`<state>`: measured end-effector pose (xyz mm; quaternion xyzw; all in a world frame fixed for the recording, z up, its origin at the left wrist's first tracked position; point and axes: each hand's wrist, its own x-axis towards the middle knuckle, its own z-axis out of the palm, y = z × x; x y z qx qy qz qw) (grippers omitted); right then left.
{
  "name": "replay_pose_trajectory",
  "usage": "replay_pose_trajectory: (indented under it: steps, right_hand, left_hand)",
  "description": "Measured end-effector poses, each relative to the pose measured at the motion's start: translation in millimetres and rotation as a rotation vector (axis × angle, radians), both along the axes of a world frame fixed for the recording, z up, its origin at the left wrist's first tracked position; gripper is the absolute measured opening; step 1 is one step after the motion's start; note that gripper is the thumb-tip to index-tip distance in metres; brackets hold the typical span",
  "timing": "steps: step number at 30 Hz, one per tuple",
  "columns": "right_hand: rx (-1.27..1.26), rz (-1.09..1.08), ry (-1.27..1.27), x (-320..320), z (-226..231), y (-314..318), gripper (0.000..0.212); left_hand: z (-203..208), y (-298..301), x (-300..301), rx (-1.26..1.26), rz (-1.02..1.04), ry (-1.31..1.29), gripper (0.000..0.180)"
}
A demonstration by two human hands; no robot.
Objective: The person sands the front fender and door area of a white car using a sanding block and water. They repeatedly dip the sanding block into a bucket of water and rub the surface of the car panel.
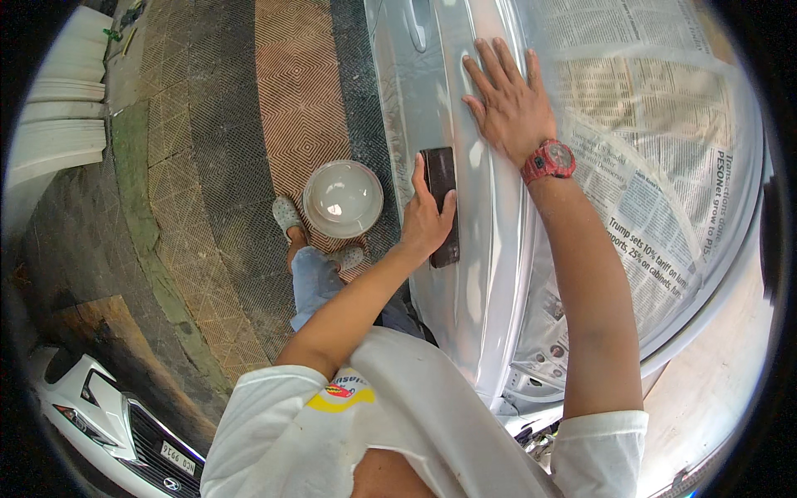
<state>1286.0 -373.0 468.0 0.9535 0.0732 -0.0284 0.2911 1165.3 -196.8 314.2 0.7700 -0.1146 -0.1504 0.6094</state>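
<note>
Against the side of a silver-grey car body (490,274), my left hand (429,217) grips a long, dark rectangular sanding block (445,241). Its thumb lies over the block's face and a finger stretches along the opposite edge. The block's working face is turned to the panel and hidden. Farther up the same body, my right hand (515,106) rests flat with its fingers spread, holding nothing. A red wristwatch (549,161) is on that wrist. The panel looks wet and shiny around both hands, and a door handle (416,25) shows at the top.
Newspaper under clear plastic film (614,183) covers the window area on the right. A round bucket of cloudy water (342,199) stands on the patterned floor mats (303,91), close to my feet. A white car (108,423) is parked at the lower left.
</note>
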Motion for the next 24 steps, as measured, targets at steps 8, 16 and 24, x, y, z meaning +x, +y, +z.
replay_pose_trajectory:
  steps: [8, 16, 24]
  right_hand:
    - [-0.027, -0.007, 0.007, 1, -2, 2, 0.059]
    - [-0.002, 0.017, -0.006, -2, -3, -6, 0.061]
    - [-0.008, -0.001, 0.002, -1, -5, -3, 0.061]
  left_hand:
    - [-5, -8, 67, 0.060, -0.002, 0.085, 0.096]
    - [-4, -4, 27, -0.041, 0.006, 0.019, 0.098]
    - [9, -17, 74, -0.011, -0.001, 0.011, 0.099]
